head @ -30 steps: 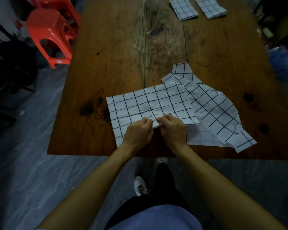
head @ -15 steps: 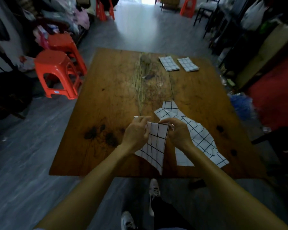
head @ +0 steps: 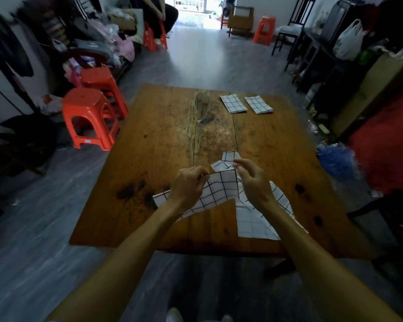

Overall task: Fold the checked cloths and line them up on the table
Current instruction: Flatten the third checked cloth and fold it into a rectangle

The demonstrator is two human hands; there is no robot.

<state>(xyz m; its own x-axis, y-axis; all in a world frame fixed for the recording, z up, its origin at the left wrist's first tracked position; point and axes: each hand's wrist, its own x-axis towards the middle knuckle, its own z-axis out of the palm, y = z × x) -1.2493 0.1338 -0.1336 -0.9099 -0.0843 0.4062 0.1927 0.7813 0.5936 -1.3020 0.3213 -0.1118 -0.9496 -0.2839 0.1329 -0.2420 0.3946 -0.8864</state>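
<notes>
**Both hands holding a checked cloth above the near half of the table**

The left hand (head: pixel 186 185) and the right hand (head: pixel 251 180) each pinch the upper edge of a white cloth with a black grid pattern (head: pixel 216 191), fingers curled on the fabric. The pinched edge is raised off the brown wooden table (head: pixel 163 126). From there the cloth hangs down and toward the near left; its long axis runs from the right hand's grip down to a lower-left corner that rests on the table just left of the left wrist.

A second, unfolded white checked cloth (head: pixel 254 219) lies flat beneath and to the right of the held one, near the table's near right edge. Its long axis runs diagonally from a narrow end near the table's middle, beyond the hands, toward the near right corner; both forearms cover parts of it.

Two folded white checked cloths lie side by side, close but apart, at the far right corner: the left folded cloth (head: pixel 233 103) and the right folded cloth (head: pixel 258 105), each with its long axis running roughly from the near edge to the far edge.

An orange plastic stool (head: pixel 89 117) stands on the floor beside the table's left edge. It bears a small blue-and-white label, too small to read.
</notes>
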